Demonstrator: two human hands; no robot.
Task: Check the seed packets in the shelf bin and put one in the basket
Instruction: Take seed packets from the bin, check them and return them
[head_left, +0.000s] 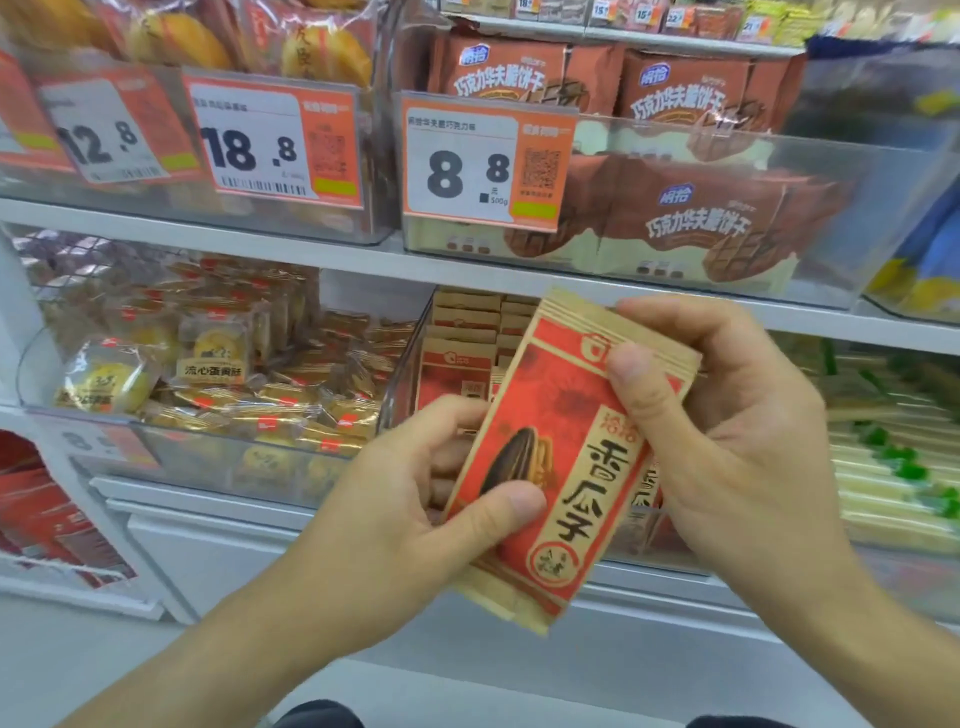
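Observation:
A red and tan seed packet (566, 457) with a sunflower seed picture is held tilted in front of the shelf. My left hand (410, 499) grips its lower left edge, thumb on the front. My right hand (727, 436) pinches its upper right part, thumb on the front, fingers behind. More of the same seed packets (462, 338) stand upright in a clear shelf bin (402, 374) behind my hands. A second packet (647, 493) shows just behind the held one, under my right hand. No basket is in view.
A clear bin of yellow pastry packs (208, 374) stands to the left on the same shelf. Above are brown wafer biscuit bags (717, 228) and price tags (485, 161). Green and white packs (898, 457) fill the bin at right.

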